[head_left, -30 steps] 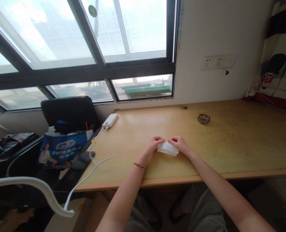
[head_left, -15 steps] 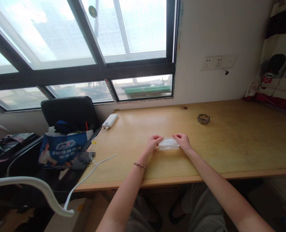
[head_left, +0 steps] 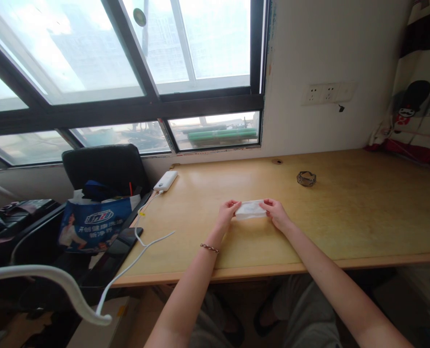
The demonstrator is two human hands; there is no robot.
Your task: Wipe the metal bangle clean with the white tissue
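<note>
Between my two hands is a small white folded tissue [head_left: 251, 210], held just over the wooden desk [head_left: 207, 241]. My left hand [head_left: 229, 211] pinches its left edge, thumb and fingers closed. At the opposite end, my right hand [head_left: 274, 211] grips the right edge the same way. The sheet looks thin and soft; whether it is paper or cloth I cannot tell for certain. A braided bracelet [head_left: 209, 248] circles my left wrist.
A dark metal openwork ring-shaped object [head_left: 306, 179] lies at the back right of the desk. A white power bank [head_left: 166, 181] with a white cable [head_left: 156, 240] sits at the left edge, near a dark phone [head_left: 129, 239]. A blue bag [head_left: 91, 224] rests on a black chair [head_left: 106, 166].
Both hands have tilted the tissue, and its lower edge has come up a little. The grip at each end stays closed.
</note>
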